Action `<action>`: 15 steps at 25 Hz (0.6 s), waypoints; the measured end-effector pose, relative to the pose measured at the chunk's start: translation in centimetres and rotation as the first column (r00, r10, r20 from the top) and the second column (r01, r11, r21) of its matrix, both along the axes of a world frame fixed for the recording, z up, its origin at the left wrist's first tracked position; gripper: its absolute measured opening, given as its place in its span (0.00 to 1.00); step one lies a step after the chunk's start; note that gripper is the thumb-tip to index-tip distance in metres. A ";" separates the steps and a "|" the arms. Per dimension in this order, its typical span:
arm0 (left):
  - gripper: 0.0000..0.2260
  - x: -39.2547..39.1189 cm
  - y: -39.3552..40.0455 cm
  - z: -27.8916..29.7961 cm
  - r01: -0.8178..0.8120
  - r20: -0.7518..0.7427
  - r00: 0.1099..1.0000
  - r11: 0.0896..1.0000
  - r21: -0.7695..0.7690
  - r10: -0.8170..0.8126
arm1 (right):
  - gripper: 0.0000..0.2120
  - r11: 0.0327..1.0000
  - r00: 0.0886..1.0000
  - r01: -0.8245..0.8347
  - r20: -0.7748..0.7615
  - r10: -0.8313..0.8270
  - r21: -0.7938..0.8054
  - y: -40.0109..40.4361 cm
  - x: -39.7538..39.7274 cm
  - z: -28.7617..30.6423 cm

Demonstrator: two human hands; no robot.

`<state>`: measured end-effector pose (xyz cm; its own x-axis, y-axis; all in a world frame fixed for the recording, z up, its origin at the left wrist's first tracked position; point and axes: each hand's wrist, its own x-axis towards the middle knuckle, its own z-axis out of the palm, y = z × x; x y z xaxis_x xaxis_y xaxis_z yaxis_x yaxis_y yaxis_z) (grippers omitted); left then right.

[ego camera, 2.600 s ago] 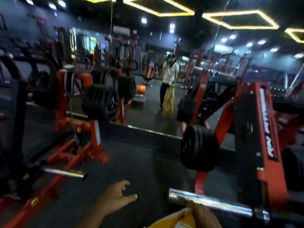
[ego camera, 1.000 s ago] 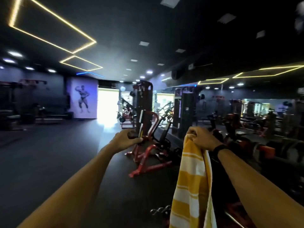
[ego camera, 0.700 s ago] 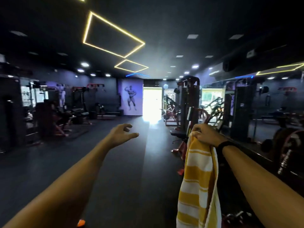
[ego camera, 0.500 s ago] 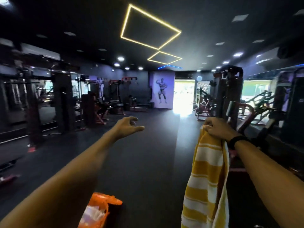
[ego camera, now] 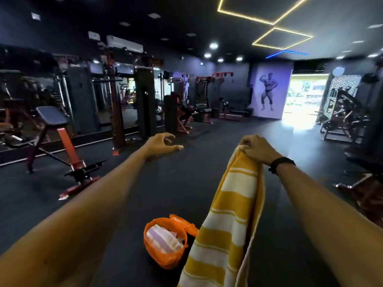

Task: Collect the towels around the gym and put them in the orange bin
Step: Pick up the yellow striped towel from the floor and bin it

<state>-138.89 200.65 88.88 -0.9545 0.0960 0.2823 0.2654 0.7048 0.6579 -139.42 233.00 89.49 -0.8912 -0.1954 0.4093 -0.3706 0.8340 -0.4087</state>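
Note:
My right hand [ego camera: 257,149] grips the top of a yellow and white striped towel [ego camera: 230,220], which hangs straight down from it to the bottom edge of the view. My left hand [ego camera: 160,145] is stretched out in front of me, fingers loosely spread, holding nothing. The orange bin [ego camera: 165,257] stands on the dark floor below and between my arms, its lid flipped open. Pale folded towels [ego camera: 163,240] lie inside it. The hanging towel covers part of the bin's right side.
A red and black incline bench [ego camera: 60,146] stands on the left. Black cable machines [ego camera: 145,102] line the mirrored left wall. More machines [ego camera: 344,117] stand at the right. Dark floor runs ahead toward a bright doorway [ego camera: 304,100].
The view has swung left across the gym and tilted down. The orange bin came into sight and now sits between my arms. My right hand still holds the striped towel.

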 end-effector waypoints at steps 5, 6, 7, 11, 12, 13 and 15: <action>0.30 -6.8 -4.7 0.9 -0.137 0.027 0.990 0.991 0.001 0.136 | 0.05 0.979 0.978 -0.202 0.056 0.203 -0.020 -6.7 -10.5 0.6; 0.30 -8.0 -5.5 1.1 -0.158 0.022 0.987 0.987 0.001 0.158 | 0.05 0.972 0.971 -0.233 0.058 0.234 -0.011 -8.1 -12.5 0.9; 0.30 -9.3 -6.3 1.3 -0.178 0.016 0.984 0.984 -0.001 0.178 | 0.05 0.965 0.964 -0.262 0.051 0.262 -0.009 -9.5 -14.4 1.3; 0.28 -13.6 -9.6 1.0 -0.230 0.019 0.973 0.973 0.010 0.230 | 0.06 0.938 0.937 -0.346 0.057 0.344 0.020 -14.1 -20.0 1.6; 0.28 -14.9 -10.3 0.6 -0.234 0.021 0.972 0.972 0.016 0.234 | 0.07 0.929 0.929 -0.368 0.063 0.366 0.032 -15.2 -21.4 1.6; 0.28 -16.3 -11.0 0.2 -0.236 0.029 0.971 0.972 0.018 0.235 | 0.07 0.922 0.922 -0.385 0.069 0.382 0.034 -16.2 -22.7 1.4; 0.29 -19.2 -12.0 -0.9 -0.222 0.059 0.974 0.975 0.014 0.221 | 0.05 0.909 0.907 -0.415 0.092 0.411 0.034 -17.9 -25.5 0.7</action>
<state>-158.11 188.68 87.96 -0.9660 -0.1247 0.2263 0.0658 0.7283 0.6821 -164.93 215.11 90.20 -0.7556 -0.5722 0.3187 -0.6541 0.6340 -0.4126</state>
